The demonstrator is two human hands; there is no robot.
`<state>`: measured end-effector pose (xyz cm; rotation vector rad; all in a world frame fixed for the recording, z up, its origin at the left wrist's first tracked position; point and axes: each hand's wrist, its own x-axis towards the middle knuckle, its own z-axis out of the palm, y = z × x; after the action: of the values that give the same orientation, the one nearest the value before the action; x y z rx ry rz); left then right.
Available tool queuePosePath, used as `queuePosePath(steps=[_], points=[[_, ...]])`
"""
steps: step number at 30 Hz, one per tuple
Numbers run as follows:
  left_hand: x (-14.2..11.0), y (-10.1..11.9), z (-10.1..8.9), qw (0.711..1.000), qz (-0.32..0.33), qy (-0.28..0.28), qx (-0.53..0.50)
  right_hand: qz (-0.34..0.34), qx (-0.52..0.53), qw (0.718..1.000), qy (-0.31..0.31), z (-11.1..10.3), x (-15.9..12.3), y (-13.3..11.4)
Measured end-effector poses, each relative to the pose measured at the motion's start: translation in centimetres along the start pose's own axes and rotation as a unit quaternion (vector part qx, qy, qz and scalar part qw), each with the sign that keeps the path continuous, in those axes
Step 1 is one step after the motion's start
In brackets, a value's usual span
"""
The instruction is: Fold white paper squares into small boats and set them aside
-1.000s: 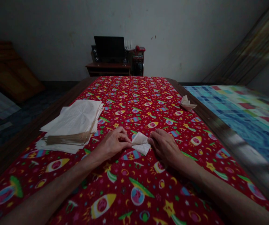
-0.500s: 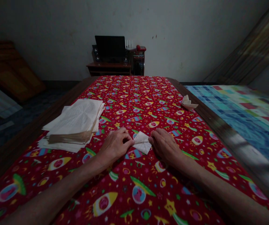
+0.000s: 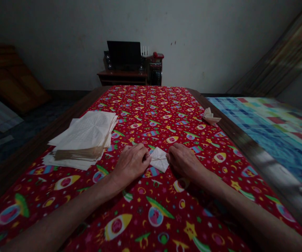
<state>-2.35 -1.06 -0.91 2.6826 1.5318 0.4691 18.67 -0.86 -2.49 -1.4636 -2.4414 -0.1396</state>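
A small folded piece of white paper, roughly diamond-shaped with a crease across its middle, lies on the red patterned cloth. My left hand pinches its left corner, thumb and fingers pressed together. At the opposite corner, my right hand has its curled fingers closed on the paper's edge. The fingertips of the right hand are partly hidden behind its knuckles. To the left of my left hand sits a stack of thin paper sheets, loosely piled with uneven edges.
A folded paper piece stands near the table's right edge. Beyond the table are a black monitor on a small desk and a red telephone. A bed with a checked cover is at the right, a wooden cabinet at the left.
Both hands stay at the paper's two side corners. The left fingers have curled a little more, and the right hand has shifted slightly left. The view has tilted a touch.
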Motion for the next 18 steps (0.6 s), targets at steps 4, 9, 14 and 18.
queuePosePath(steps=[4,9,14,18], points=[[-0.2,0.3,-0.2,0.998,0.043,0.046,0.022,0.004,-0.004,1.0,-0.001,0.1,-0.1,0.0],[-0.3,1.0,-0.3,0.986,0.145,0.016,0.086,0.006,0.0,1.0,0.01,0.0,-0.2,-0.1],[-0.8,0.9,0.3,0.976,0.212,-0.009,0.05,0.02,0.007,1.0,0.008,-0.1,-0.1,-0.3],[-1.4,0.3,0.7,0.977,0.211,-0.034,0.019,0.03,0.004,0.999,0.023,-0.1,-0.2,-0.4]])
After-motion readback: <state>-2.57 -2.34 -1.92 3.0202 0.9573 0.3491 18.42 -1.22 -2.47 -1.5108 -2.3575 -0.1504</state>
